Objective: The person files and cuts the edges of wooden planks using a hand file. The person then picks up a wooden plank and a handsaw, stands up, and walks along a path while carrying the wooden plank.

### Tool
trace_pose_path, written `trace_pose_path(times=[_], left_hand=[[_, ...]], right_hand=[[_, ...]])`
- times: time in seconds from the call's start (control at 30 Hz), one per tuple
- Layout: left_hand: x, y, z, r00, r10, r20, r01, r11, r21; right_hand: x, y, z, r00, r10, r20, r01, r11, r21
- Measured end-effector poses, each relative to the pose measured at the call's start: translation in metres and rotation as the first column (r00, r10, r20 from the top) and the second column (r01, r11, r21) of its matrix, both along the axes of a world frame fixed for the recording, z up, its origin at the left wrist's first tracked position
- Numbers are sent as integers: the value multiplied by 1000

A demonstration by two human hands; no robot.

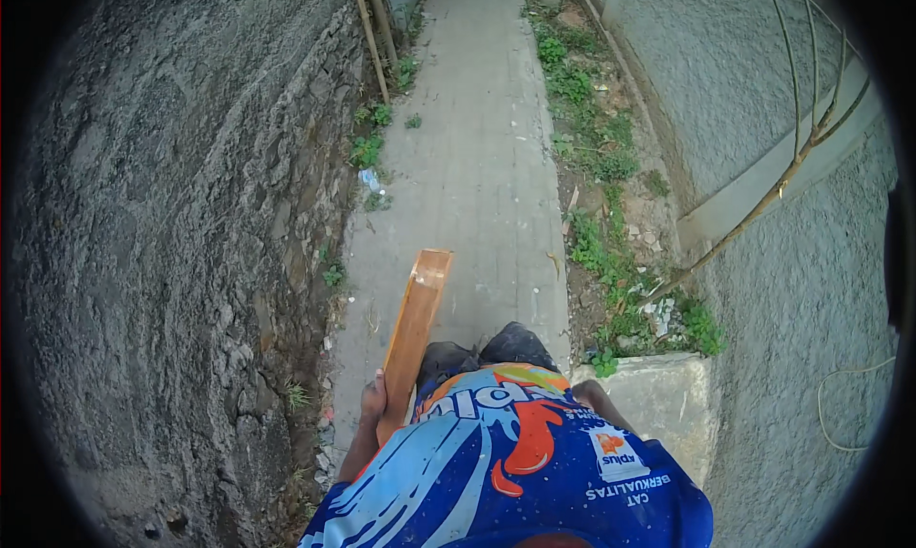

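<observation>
A long reddish-brown wooden board [416, 324] stands upright at my left side, leaning slightly to the right toward its top. My left hand [375, 395] is closed on its left edge near my hip, and the board's lower end is hidden by my shirt and arm. On the other side, my right arm hangs by my body; the right hand is hidden behind the blue, orange and white shirt.
A narrow concrete path [477, 147] runs straight ahead. A rough stone wall [191, 243] rises on the left; a grey wall [792, 329] stands on the right. Green weeds [592, 243] and a leaning bare branch [739, 226] border the path. A concrete slab [658, 395] lies at right.
</observation>
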State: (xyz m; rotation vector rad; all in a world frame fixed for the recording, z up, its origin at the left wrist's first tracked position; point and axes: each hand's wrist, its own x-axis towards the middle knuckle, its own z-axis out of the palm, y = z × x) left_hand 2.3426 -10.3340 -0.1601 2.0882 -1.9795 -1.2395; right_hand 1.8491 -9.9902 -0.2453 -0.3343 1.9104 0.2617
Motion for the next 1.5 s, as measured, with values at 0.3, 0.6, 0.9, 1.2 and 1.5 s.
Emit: trace_pose_path(times=[0.3,0.6,0.9,1.2,1.5], left_hand=[[-202,-239,30,984,68,-163,-75,997,-36],[-407,-582,6,978,189,-83,-204,947,-248],[-644,-903,29,965,178,-195,-254,828,-499],[-826,-1167,1,861,270,-432,-471,744,-474],[-1020,-1449,-59,739,309,-598,-582,740,-337]], right_hand=[[-304,-491,210,888,-280,-365,-99,659,-746],[-415,-633,26,930,221,-293,-290,931,-220],[-553,-768,-74,968,-153,200,163,986,-33],[-804,-1232,-4,970,-21,-243,-100,874,-475],[-1046,-1584,55,888,-288,-358,-158,540,-827]])
